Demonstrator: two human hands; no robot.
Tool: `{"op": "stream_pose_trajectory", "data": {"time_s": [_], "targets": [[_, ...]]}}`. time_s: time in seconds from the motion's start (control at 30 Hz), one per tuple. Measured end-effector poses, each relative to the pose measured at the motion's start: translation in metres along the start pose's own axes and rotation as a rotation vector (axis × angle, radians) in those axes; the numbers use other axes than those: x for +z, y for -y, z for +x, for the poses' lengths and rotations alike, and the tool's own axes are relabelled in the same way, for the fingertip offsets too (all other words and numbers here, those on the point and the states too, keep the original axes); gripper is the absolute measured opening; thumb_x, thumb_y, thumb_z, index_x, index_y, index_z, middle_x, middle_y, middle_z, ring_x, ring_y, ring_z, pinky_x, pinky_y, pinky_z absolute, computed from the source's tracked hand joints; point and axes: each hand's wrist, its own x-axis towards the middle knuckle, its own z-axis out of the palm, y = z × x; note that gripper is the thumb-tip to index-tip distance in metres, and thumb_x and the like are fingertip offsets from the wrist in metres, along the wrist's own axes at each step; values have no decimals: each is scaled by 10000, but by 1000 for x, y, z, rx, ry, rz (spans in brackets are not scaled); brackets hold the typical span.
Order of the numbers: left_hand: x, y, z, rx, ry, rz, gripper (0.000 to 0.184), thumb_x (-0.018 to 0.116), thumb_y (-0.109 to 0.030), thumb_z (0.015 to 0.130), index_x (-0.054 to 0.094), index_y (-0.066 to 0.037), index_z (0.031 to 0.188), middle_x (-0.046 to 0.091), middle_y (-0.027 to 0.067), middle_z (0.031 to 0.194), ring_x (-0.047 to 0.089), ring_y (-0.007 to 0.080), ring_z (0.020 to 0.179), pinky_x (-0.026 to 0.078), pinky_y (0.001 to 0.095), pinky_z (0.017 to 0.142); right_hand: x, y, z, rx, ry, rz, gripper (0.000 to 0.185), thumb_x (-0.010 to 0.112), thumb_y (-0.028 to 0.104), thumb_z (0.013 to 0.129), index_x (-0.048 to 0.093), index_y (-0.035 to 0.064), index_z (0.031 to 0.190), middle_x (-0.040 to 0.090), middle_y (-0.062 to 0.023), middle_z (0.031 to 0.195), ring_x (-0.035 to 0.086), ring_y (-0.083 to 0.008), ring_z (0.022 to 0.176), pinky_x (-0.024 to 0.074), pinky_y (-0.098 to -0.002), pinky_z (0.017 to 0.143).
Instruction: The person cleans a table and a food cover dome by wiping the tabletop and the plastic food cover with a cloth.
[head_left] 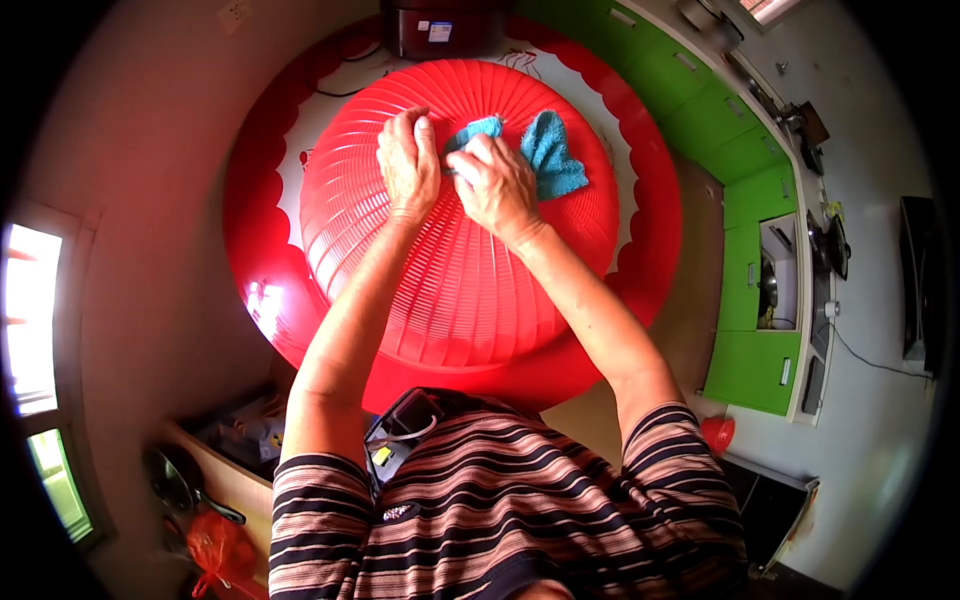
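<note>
A large red plastic food cover (430, 290), domed and slatted, sits on the round table. My right hand (500, 190) is closed round part of a blue cloth (553, 160) and presses it against the upper part of the cover. One end of that cloth spreads out to the right of my knuckles, and another bit shows above my fingers. To the left, my left hand (408, 168) rests on the cover with its fingers bent against the slats, closed on it. Its fingertips are partly hidden.
The red table (655, 230) has a white patterned middle. A dark box-shaped appliance (445, 30) stands at its far edge. Green cabinets (755, 365) and a counter run along the right. At lower left are a frying pan (172, 475) and a red plastic bag (220, 550).
</note>
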Motion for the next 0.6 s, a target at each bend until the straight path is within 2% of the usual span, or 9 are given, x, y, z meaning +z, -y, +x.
{"op": "stream_pose_trajectory", "data": {"time_s": [0.17, 0.33, 0.4, 0.53, 0.6], "targets": [[-2, 6, 2, 44, 29, 54, 197, 535, -196, 968, 614, -89, 1112, 621, 144, 1027, 564, 345, 959, 430, 474, 831, -14, -10, -28, 76, -115, 94, 81, 696, 159, 843, 671, 149, 918, 595, -43, 896, 639, -274, 801, 544, -381, 715], [-6, 6, 4, 37, 60, 65, 185, 580, -142, 916, 624, -97, 1090, 621, 131, 1012, 567, 338, 959, 433, 469, 831, -25, -26, -35, 150, -70, 16, 112, 655, 173, 870, 616, 167, 975, 562, -77, 936, 636, -304, 835, 545, -420, 713], [-6, 6, 3, 43, 77, 102, 188, 576, -107, 913, 638, -62, 1085, 630, 136, 1012, 581, 322, 955, 456, 432, 856, -27, -30, -34, 225, -40, 8, 130, 650, 173, 872, 609, 174, 996, 567, -86, 943, 639, -314, 841, 548, -422, 716], [-6, 2, 1, 62, 88, 217, 192, 603, -130, 889, 650, -99, 1073, 628, 120, 1007, 570, 318, 951, 441, 437, 853, -22, -54, -23, 372, 9, 31, 151, 625, 195, 906, 564, 150, 1036, 592, -111, 974, 649, -346, 883, 551, -463, 703], [-5, -4, -1, 101, 102, 223, 219, 620, -177, 888, 647, -117, 1097, 619, 112, 1041, 554, 310, 975, 426, 445, 870, -18, -68, -10, 405, 23, 15, 152, 613, 225, 921, 556, 139, 1032, 608, -121, 1003, 648, -358, 899, 547, -488, 736]]}}
